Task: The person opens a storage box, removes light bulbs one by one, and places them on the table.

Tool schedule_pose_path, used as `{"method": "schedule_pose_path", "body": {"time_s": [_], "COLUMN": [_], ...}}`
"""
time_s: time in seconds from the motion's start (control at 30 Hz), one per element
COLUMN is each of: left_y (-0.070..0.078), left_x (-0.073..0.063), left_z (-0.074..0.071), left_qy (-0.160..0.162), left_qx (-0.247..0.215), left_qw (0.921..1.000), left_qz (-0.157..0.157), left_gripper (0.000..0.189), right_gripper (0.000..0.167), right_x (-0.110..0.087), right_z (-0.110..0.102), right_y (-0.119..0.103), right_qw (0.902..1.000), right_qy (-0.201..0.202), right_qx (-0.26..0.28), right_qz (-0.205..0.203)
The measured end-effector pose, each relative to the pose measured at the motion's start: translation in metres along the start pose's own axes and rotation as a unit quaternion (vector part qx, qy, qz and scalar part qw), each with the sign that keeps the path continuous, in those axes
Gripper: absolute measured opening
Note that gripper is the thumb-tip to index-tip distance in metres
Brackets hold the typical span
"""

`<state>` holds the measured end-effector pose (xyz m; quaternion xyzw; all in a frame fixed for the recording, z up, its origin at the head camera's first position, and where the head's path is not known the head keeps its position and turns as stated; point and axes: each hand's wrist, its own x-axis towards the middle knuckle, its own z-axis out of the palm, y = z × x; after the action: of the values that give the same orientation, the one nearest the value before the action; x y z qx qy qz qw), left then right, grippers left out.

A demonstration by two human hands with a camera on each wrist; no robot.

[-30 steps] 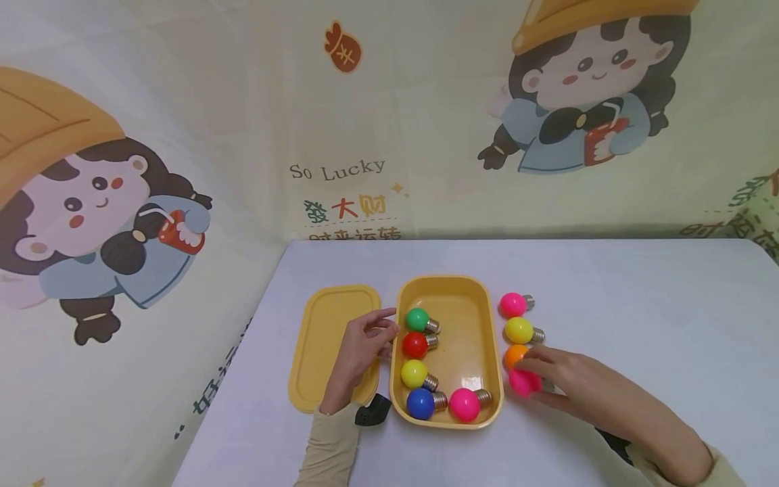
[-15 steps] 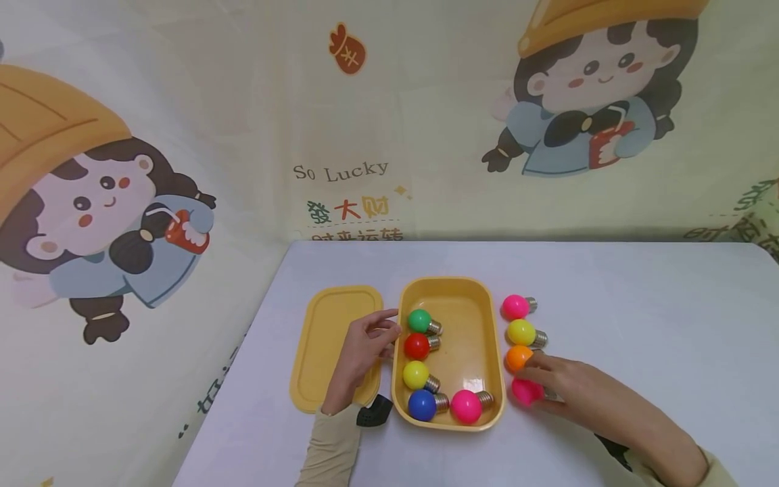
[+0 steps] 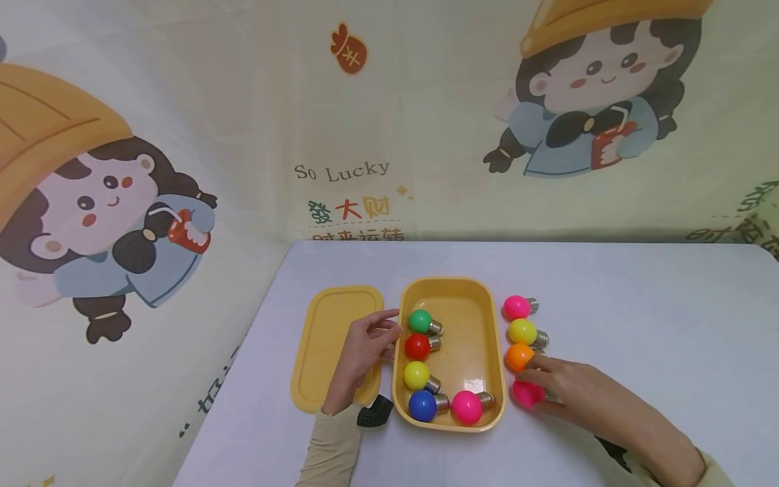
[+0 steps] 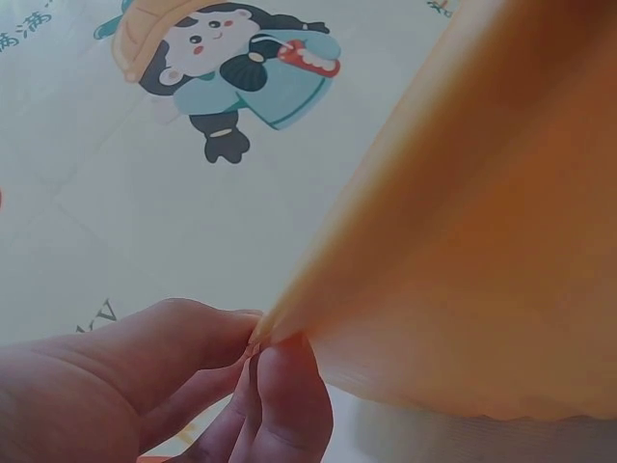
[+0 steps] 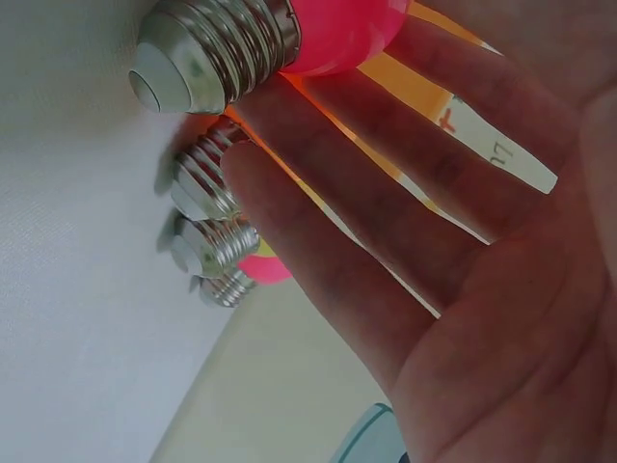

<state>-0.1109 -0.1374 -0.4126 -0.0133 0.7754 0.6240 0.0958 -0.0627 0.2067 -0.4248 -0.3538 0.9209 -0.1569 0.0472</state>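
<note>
A yellow plastic box [image 3: 447, 283] holds several coloured toy light bulbs. Green [image 3: 420, 320], red [image 3: 417, 346], yellow [image 3: 416, 375] and blue [image 3: 422, 406] bulbs line its left side, and a pink bulb [image 3: 467, 407] lies at the near right. My left hand [image 3: 364, 348] pinches the box's left rim between thumb and fingers. To the right of the box, my right hand [image 3: 572, 389] holds another pink bulb [image 3: 528, 393] between thumb and fingers, its screw base partly hidden. Beyond it lie an orange bulb [image 3: 519, 357], a yellow bulb [image 3: 522, 331] and a pink bulb [image 3: 516, 307].
The yellow lid [image 3: 319, 348] lies flat left of the box, partly under my left hand. All this rests on a white table [image 3: 657, 304]. A printed cloth [image 3: 438, 122] hangs behind and to the left.
My right hand and the held pink bulb have shifted slightly nearer to me, opening a small gap from the orange bulb. The left hand stays at the rim; the head view has drifted slightly.
</note>
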Motion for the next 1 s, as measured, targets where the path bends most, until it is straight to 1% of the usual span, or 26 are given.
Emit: {"method": "schedule_pose_path", "body": {"time_s": [0.27,0.53,0.6,0.8,1.0], "left_y": [-0.002,-0.003,-0.008,-0.031,-0.036], "left_x": [0.0,0.0,0.003,0.013,0.014], "left_z": [0.001,0.002,0.002,0.001,0.001], "left_qy": [0.001,0.002,0.001,0.005,0.008], "left_qx": [0.006,0.004,0.004,-0.001,-0.006], "left_qw": [1.0,1.0,1.0,1.0,0.9999], "left_qz": [0.0,0.003,0.001,0.002,0.01], "left_gripper": [0.04,0.039,0.039,0.04,0.041], "right_gripper": [0.043,0.047,0.047,0.048,0.051], "right_x": [0.0,-0.001,-0.001,-0.002,-0.002], "right_z": [0.0,0.001,0.001,0.001,0.0], "right_y": [-0.001,-0.002,-0.002,-0.002,-0.004], "right_qw": [0.9998,0.9995,0.9994,0.9993,0.9994], "right_qy": [-0.005,0.004,0.001,-0.005,0.004], "right_qx": [-0.014,-0.028,-0.03,-0.028,-0.027], "right_qz": [0.011,0.012,0.015,0.023,0.021]}}
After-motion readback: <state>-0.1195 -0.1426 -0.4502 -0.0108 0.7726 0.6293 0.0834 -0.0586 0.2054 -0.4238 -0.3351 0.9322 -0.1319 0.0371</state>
